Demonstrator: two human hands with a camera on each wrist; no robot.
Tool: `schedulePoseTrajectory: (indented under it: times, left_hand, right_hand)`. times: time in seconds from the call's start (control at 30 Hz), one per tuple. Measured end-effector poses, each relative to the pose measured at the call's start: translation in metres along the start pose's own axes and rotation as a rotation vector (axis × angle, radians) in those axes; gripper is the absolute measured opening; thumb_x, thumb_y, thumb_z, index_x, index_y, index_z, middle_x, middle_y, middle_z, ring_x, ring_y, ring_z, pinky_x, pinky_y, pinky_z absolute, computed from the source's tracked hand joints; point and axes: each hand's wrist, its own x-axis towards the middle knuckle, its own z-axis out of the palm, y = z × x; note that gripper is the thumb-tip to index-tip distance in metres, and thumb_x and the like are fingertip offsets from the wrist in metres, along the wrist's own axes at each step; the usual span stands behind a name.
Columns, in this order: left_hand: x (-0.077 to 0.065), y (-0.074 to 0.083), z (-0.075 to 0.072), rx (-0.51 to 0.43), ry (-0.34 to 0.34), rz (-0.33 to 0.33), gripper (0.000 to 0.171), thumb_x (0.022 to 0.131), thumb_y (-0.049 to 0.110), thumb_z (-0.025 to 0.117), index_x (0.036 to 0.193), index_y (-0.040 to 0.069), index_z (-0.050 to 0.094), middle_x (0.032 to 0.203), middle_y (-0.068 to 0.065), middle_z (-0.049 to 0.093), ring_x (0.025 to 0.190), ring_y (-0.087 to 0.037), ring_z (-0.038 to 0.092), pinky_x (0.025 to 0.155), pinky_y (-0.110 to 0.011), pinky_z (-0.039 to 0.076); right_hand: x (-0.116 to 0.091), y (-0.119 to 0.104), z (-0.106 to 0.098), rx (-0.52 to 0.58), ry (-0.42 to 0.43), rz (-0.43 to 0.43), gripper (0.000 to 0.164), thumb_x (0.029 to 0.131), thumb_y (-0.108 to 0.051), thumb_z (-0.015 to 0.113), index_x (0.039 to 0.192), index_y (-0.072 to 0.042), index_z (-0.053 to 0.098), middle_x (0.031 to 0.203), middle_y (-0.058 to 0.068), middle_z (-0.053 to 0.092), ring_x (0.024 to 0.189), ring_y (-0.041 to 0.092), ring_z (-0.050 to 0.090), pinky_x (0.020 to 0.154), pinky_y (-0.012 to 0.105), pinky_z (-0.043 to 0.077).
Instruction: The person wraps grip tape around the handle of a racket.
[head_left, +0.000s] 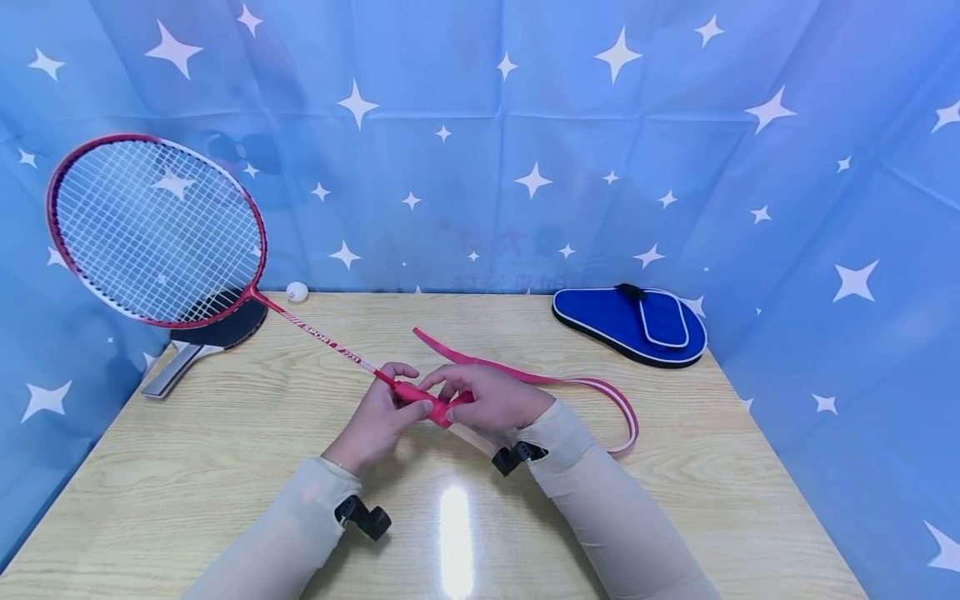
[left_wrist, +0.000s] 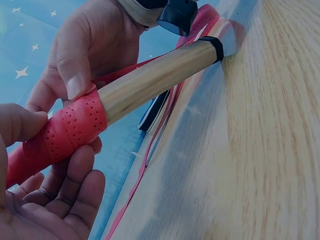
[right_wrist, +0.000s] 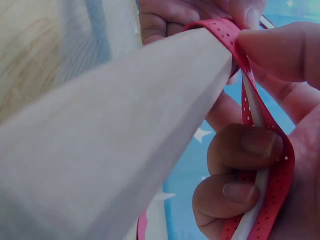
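Note:
A red badminton racket (head_left: 318, 335) slants up to the left in the head view, its strung head over the table's far left. My left hand (head_left: 378, 423) holds its handle, thumb and fingers around the part wrapped in red perforated grip tape (left_wrist: 75, 122). Below the wrap, the wooden handle (left_wrist: 157, 77) is bare down to a black band near the butt. My right hand (head_left: 501, 398) pinches the tape at the wrap's lower edge. In the right wrist view, its curled fingers also hold the tape strip (right_wrist: 280, 180), whose pale backing shows. The loose tail (head_left: 540, 379) curves over the table.
At the back left, a table tennis paddle (head_left: 232, 329) lies partly behind the racket head, with a white ball (head_left: 297, 292) beside it. A blue paddle case (head_left: 611, 321) lies at the back right. A starry blue curtain (head_left: 465, 183) hangs behind the wooden table (head_left: 225, 450).

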Motion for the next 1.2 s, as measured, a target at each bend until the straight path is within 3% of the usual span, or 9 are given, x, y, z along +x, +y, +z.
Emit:
schedulePoseTrajectory:
  times: [0.17, 0.37, 0.6, 0.9, 1.2]
  left_hand:
    - [0.0006, -0.0006, -0.0003, 0.003, -0.009, 0.002, 0.052, 0.097, 0.010, 0.072, 0.137, 0.006, 0.039, 0.116, -0.016, 0.071, 0.101, -0.023, 0.067, 0.087, -0.025, 0.057]
    - [0.0009, -0.0014, 0.0000, -0.014, 0.010, -0.021, 0.059, 0.095, 0.010, 0.073, 0.141, 0.002, 0.038, 0.118, -0.017, 0.070, 0.102, -0.023, 0.066, 0.088, -0.025, 0.056]
    - [-0.0002, 0.0002, 0.0013, 0.009, 0.030, -0.052, 0.063, 0.096, 0.014, 0.076, 0.144, 0.001, 0.036, 0.119, -0.019, 0.066, 0.102, -0.023, 0.065, 0.085, -0.023, 0.059]
    - [0.0004, 0.0032, 0.0031, 0.022, 0.042, -0.053, 0.061, 0.096, 0.011, 0.074, 0.143, 0.002, 0.036, 0.114, -0.017, 0.068, 0.100, -0.022, 0.066, 0.085, -0.025, 0.058]
    - [0.0004, 0.0037, 0.0032, 0.039, 0.068, -0.061, 0.060, 0.096, 0.011, 0.074, 0.142, 0.004, 0.036, 0.114, -0.016, 0.068, 0.098, -0.023, 0.064, 0.086, -0.028, 0.054]
  right_hand:
    - [-0.0021, -0.0015, -0.0017, 0.029, -0.027, -0.005, 0.054, 0.096, -0.011, 0.077, 0.145, -0.030, 0.062, 0.109, -0.006, 0.077, 0.094, 0.015, 0.073, 0.067, 0.028, 0.055]
    - [-0.0010, -0.0001, -0.0010, -0.023, -0.006, 0.002, 0.054, 0.094, -0.016, 0.081, 0.142, -0.032, 0.064, 0.113, -0.009, 0.074, 0.101, 0.010, 0.071, 0.085, 0.030, 0.061]
    - [0.0017, 0.0021, 0.0009, -0.053, -0.001, 0.006, 0.056, 0.090, -0.018, 0.085, 0.140, -0.030, 0.064, 0.110, -0.011, 0.074, 0.099, 0.010, 0.071, 0.089, 0.029, 0.062]
    - [0.0003, 0.0005, -0.0014, -0.084, 0.003, 0.006, 0.051, 0.093, -0.017, 0.080, 0.140, -0.023, 0.063, 0.086, -0.002, 0.068, 0.065, 0.016, 0.057, 0.061, 0.027, 0.053]
    - [-0.0012, -0.0040, -0.0017, -0.076, 0.034, -0.038, 0.046, 0.094, -0.017, 0.081, 0.136, -0.022, 0.063, 0.084, -0.001, 0.065, 0.064, 0.017, 0.056, 0.062, 0.026, 0.053]
